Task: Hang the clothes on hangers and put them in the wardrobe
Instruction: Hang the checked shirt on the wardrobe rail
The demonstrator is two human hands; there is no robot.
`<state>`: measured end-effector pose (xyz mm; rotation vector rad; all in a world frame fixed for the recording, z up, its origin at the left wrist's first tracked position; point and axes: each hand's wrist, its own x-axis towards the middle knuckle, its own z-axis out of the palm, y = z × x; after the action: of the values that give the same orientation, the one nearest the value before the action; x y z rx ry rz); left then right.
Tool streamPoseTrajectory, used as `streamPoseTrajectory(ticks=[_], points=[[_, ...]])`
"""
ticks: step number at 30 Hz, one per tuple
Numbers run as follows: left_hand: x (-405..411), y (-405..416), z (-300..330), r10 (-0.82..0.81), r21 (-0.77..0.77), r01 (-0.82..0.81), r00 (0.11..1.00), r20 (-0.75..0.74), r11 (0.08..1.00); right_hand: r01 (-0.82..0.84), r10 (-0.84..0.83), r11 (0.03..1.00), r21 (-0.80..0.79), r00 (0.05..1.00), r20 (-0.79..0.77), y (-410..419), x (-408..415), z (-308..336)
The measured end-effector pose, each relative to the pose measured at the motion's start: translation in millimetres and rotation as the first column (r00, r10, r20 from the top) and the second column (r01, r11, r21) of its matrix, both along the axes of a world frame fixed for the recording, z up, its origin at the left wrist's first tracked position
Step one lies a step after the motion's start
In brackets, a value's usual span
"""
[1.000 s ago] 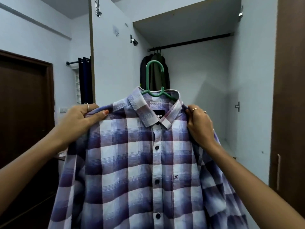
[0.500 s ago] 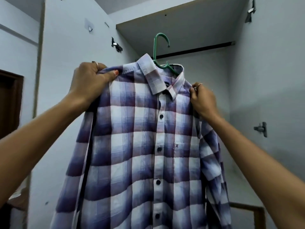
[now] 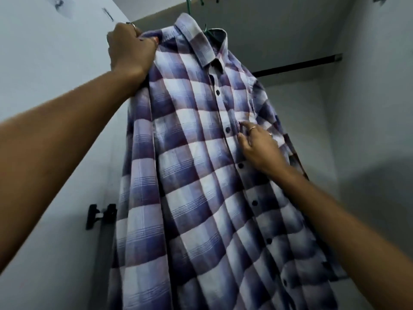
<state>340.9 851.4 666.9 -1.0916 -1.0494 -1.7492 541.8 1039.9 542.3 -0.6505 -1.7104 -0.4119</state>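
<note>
The plaid shirt (image 3: 196, 175) — purple, blue and white checks with dark buttons down a fastened front — hangs tilted, its collar high and its hem swinging low toward the viewer. The left hand (image 3: 129, 48) grips its shoulder; just beyond that grip the collar stands up. A green hanger (image 3: 206, 31) sits inside the collar, its hook rising out of sight at the top. Below the grip, the right hand (image 3: 257, 144) touches the front at the chest pocket — fingers loosely bent.
</note>
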Motion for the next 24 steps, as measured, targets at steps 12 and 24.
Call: streamPoseTrajectory(ticks=[12, 24], points=[[-64.8, 202.3, 35.2, 0.016, -0.121, -0.011, 0.999, 0.038, 0.993, -0.047, 0.056, 0.990, -0.136, 0.996, 0.067, 188.5, -100.3, -17.1], [-115.9, 313.9, 72.9, 0.211, -0.035, -0.212, 0.977, -0.033, 0.977, -0.103, 0.120, 0.988, -0.119, 0.982, 0.146, 320.5, -189.9, -5.5]])
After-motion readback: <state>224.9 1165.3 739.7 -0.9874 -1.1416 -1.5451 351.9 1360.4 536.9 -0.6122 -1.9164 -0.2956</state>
